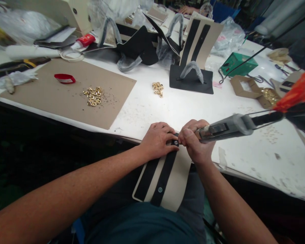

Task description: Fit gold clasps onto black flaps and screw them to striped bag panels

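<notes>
A beige panel with two black stripes rests on my lap, its far end at the table edge. My left hand holds that far end, thumb and index finger on either side of a small silver screw head in one black stripe. A second round metal fitting sits lower on the same stripe. My right hand is closed around the front of a grey powered screwdriver, close beside the screw. Its tip is hidden by my fingers. Orange material wraps the line behind the tool.
Gold-coloured metal rings or clasps lie on brown cardboard, with a smaller gold pile beside it. Behind are black panels with plastic-wrapped handles, a green box and a cardboard tray. Pliers lie far left.
</notes>
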Demonstrator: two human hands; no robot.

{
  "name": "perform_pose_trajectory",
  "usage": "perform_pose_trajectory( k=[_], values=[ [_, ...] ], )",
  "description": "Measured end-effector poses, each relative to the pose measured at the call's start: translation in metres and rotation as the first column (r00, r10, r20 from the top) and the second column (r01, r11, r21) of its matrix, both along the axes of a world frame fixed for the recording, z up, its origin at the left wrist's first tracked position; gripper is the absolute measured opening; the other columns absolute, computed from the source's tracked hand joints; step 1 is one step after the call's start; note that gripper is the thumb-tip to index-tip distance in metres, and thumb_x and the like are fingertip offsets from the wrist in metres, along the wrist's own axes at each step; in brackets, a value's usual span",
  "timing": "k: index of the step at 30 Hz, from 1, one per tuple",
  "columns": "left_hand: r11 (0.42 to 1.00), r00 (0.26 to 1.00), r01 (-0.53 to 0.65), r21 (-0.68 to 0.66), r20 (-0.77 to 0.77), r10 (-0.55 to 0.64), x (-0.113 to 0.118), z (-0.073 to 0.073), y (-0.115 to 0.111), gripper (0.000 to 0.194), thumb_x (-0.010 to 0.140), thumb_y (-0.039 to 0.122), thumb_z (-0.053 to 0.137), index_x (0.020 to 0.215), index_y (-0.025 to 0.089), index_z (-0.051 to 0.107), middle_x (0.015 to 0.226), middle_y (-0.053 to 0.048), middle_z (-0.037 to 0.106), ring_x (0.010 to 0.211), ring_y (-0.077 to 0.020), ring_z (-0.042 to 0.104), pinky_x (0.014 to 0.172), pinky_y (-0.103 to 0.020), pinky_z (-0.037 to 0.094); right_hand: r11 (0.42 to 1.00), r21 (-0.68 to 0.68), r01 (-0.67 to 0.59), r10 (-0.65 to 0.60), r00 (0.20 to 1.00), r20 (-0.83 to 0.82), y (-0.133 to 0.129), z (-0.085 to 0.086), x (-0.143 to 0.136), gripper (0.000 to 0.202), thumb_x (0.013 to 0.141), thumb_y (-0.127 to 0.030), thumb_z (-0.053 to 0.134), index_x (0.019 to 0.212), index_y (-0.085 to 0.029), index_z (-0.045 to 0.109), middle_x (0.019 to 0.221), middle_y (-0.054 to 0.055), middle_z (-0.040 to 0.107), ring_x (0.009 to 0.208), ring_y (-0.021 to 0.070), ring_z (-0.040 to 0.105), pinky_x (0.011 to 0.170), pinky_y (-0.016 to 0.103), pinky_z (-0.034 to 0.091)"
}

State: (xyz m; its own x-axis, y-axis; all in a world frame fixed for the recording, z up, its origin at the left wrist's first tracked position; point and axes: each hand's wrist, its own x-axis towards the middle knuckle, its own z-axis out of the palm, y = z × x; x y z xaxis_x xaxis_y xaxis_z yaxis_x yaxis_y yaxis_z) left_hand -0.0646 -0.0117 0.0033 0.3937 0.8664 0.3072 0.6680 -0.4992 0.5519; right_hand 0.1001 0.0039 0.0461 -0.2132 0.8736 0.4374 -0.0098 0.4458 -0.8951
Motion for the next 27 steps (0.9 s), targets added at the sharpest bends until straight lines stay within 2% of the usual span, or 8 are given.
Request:
perform_pose_trajectory(
  k=[4, 8, 13, 15, 17, 19, 22, 27],
  values=[
    [1.0, 1.0, -0.004, 0.0, 0.005, 0.004, 0.0, -0.001, 0.0, 0.027, 0.087, 0.049, 0.08, 0.105, 0.029, 0.081, 0.119, -0.002, 0.076, 0.124, -0.0283, 0.058, 0.105, -0.048, 0.039, 0.998, -0.016, 0.067, -0.068, 0.997, -0.037, -0.002, 0.002, -0.003, 0.033, 0.091, -0.042, 0.077, 0.083, -0.023, 0.051, 0.072, -0.003, 0.057, 0.062, 0.0136, 0.059, 0.058, 0.03, 0.052],
    [1.0, 1.0, -0.009, 0.013, 0.016, 0.009, 0.0, -0.001, -0.001, 0.031, 0.082, 0.048, 0.085, 0.104, 0.028, 0.081, 0.123, -0.004, 0.075, 0.122, -0.0288, 0.059, 0.105, -0.048, 0.041, 0.992, -0.087, 0.092, -0.094, 0.995, -0.02, 0.0, 0.007, -0.005, 0.037, 0.087, -0.048, 0.081, 0.082, -0.022, 0.054, 0.07, -0.003, 0.058, 0.059, 0.0131, 0.057, 0.055, 0.029, 0.051],
    [1.0, 1.0, 0.009, -0.004, 0.023, -0.009, -0.001, 0.002, 0.0, 0.032, 0.081, 0.047, 0.087, 0.107, 0.028, 0.082, 0.12, -0.003, 0.076, 0.122, -0.0287, 0.06, 0.106, -0.048, 0.041, 0.988, -0.093, 0.123, -0.131, 0.988, -0.085, 0.001, 0.032, 0.001, 0.048, 0.082, -0.063, 0.08, 0.078, -0.022, 0.057, 0.064, -0.003, 0.056, 0.052, 0.0135, 0.054, 0.049, 0.029, 0.048],
    [1.0, 1.0, 0.012, 0.008, 0.025, -0.012, -0.002, 0.002, -0.001, 0.033, 0.082, 0.045, 0.087, 0.109, 0.027, 0.081, 0.121, -0.003, 0.076, 0.121, -0.0282, 0.06, 0.106, -0.047, 0.041, 0.969, -0.126, 0.213, -0.223, 0.972, -0.069, -0.006, 0.043, 0.014, 0.046, 0.084, -0.064, 0.078, 0.084, -0.021, 0.062, 0.064, -0.003, 0.057, 0.052, 0.0147, 0.056, 0.05, 0.029, 0.048],
    [0.999, 0.999, -0.002, 0.035, 0.033, 0.001, -0.002, 0.003, -0.002, 0.036, 0.08, 0.044, 0.088, 0.11, 0.025, 0.08, 0.121, -0.005, 0.075, 0.12, -0.0279, 0.06, 0.105, -0.047, 0.043, 0.915, -0.192, 0.353, -0.347, 0.935, 0.066, -0.02, 0.049, 0.034, 0.045, 0.087, -0.061, 0.076, 0.1, -0.019, 0.068, 0.068, -0.001, 0.063, 0.058, 0.0177, 0.061, 0.054, 0.03, 0.049],
    [0.998, 0.999, -0.03, 0.063, 0.039, 0.027, -0.001, 0.004, -0.004, 0.039, 0.078, 0.043, 0.09, 0.109, 0.022, 0.078, 0.119, -0.007, 0.073, 0.118, -0.0275, 0.06, 0.103, -0.045, 0.043, 0.836, -0.246, 0.49, -0.416, 0.859, 0.298, -0.037, 0.045, 0.061, 0.05, 0.089, -0.061, 0.072, 0.113, -0.018, 0.068, 0.074, 0.002, 0.069, 0.067, 0.022, 0.066, 0.061, 0.033, 0.052],
    [0.992, 0.996, -0.088, 0.095, 0.016, 0.087, 0.002, 0.009, -0.01, 0.035, 0.076, 0.039, 0.092, 0.101, 0.021, 0.074, 0.111, -0.006, 0.071, 0.113, -0.0275, 0.06, 0.099, -0.044, 0.044, 0.743, -0.233, 0.628, -0.42, 0.708, 0.568, -0.062, 0.022, 0.1, 0.055, 0.09, -0.064, 0.066, 0.117, -0.016, 0.069, 0.089, 0.009, 0.074, 0.083, 0.0297, 0.069, 0.079, 0.045, 0.055],
    [0.982, 0.986, -0.122, 0.141, -0.092, 0.136, 0.007, 0.021, -0.02, 0.025, 0.081, 0.033, 0.087, 0.082, 0.021, 0.065, 0.089, -0.003, 0.069, 0.098, -0.0266, 0.061, 0.09, -0.043, 0.042, 0.655, -0.17, 0.737, -0.555, 0.621, 0.553, -0.106, -0.014, 0.144, 0.069, 0.092, -0.06, 0.06, 0.146, -0.018, 0.056, 0.135, 0.016, 0.067, 0.124, 0.0364, 0.064, 0.109, 0.056, 0.047]
  ],
)
